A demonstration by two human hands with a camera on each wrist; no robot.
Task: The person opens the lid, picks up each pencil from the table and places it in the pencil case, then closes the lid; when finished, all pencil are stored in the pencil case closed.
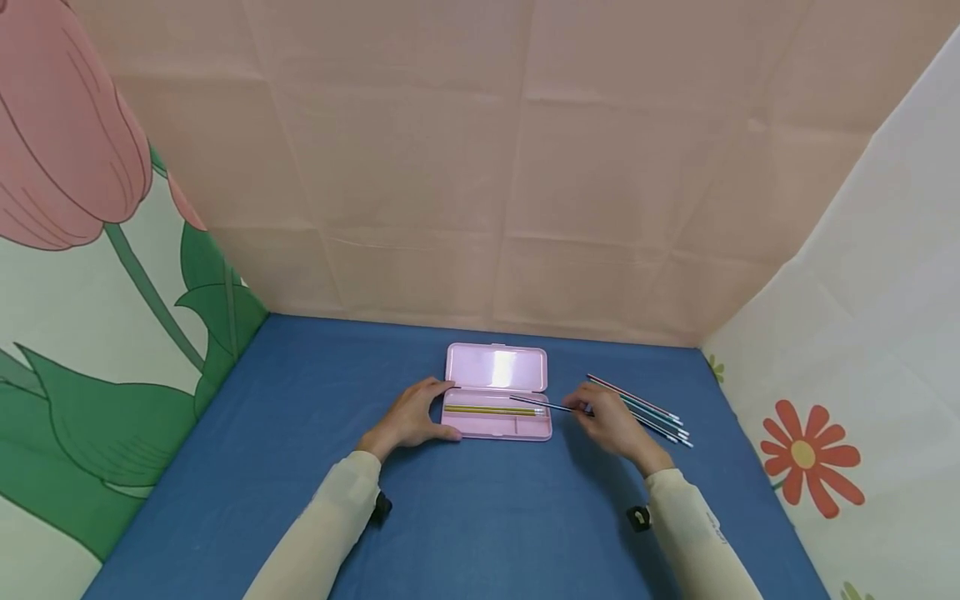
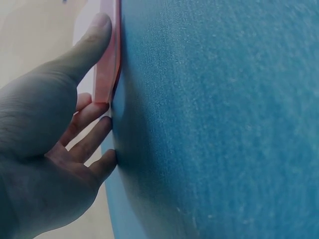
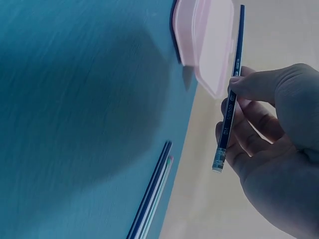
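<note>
A pink pencil case lies with its lid folded back, away from me. Yellow pencils rest inside the long compartment. My left hand grips the case's left end, thumb at the near corner and fingers at the far side; the left wrist view shows the thumb against the pink wall. Between thumb and fingers, my right hand pinches a dark blue pencil with an eraser end. Its tip points left, over the case's right half in the head view.
Several pencils lie in a loose bundle on the blue tabletop, right of the right hand. A beige cloth wall stands behind the table, with flower-patterned cloth at the sides.
</note>
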